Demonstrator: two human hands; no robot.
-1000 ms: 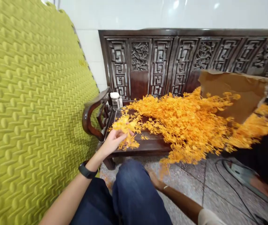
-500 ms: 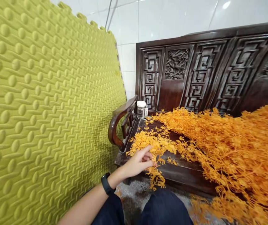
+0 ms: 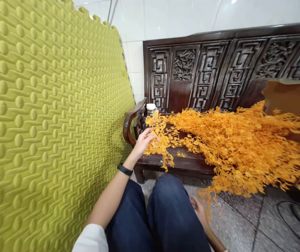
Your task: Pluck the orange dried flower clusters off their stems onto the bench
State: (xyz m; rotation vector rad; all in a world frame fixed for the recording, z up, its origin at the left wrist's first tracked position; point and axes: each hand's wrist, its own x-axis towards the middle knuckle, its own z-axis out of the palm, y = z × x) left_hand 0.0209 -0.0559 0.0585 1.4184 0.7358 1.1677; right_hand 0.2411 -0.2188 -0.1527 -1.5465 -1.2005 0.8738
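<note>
White-lidded jar (image 3: 151,109) on bench (image 3: 183,163): contents indiscernible.
Orange sprigs (image 3: 161,139) pinched in left hand (image 3: 144,141), now raised nearer jar; right hand (image 3: 198,210) grip unclear.

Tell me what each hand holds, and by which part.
The left hand pinches a bunch of orange sprigs at its left edge, above the wooden bench. The right hand, low beside the knee, is partly hidden; a hold cannot be told.

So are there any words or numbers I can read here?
None can be read.
Jar: any label is too small to read.
Bench back: carved patterns, no letters.
Wristband: plain black, no writing shows.
Sprigs in the left hand: no tag shows.
</note>
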